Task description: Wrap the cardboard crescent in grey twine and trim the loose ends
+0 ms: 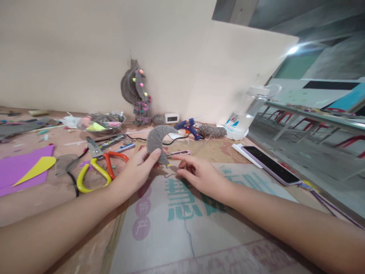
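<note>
Yarn-wrapped crescent (155, 141) sits above the desk (94, 247), at the left hand's (144, 163) one o'clock; that grip is clamped on its lower part, seemingly steadying it so the yellow tip (168, 164) faces the right hand (196, 175) at four o'clock. Whether the right grip pinches the loose strand (170, 176), I cannot tell. Scissors (95, 150) lie at eight o'clock.

Crescent (154, 142) gry, fine stripes, yel at tip; scissor hndls (108, 166) yel & orange-red; glue gun (188, 125) blu.
</note>
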Demonstrator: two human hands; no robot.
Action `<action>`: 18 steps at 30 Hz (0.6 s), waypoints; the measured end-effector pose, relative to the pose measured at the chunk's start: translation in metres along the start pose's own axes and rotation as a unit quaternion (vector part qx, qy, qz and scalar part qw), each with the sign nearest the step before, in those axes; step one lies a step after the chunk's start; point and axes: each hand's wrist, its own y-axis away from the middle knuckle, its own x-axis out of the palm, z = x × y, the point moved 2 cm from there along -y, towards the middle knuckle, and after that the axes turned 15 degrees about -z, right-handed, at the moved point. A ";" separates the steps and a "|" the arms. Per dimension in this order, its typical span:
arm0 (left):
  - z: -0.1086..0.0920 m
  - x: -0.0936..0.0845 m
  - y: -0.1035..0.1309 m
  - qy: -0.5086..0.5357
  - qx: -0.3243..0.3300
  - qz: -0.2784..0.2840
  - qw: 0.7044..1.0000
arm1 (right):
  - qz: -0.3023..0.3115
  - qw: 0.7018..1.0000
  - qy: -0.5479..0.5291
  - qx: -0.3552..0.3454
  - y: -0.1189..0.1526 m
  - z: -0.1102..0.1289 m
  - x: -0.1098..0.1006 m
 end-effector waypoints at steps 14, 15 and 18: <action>0.004 0.001 -0.004 0.006 -0.006 -0.024 1.000 | -0.163 0.900 0.182 -0.361 0.003 0.031 -0.052; 0.005 0.002 -0.004 0.013 -0.013 -0.014 1.000 | -0.186 0.914 0.181 -0.312 -0.006 0.022 -0.059; 0.008 0.003 -0.005 0.045 -0.029 -0.006 0.999 | -0.203 0.951 0.184 -0.143 -0.032 -0.005 -0.074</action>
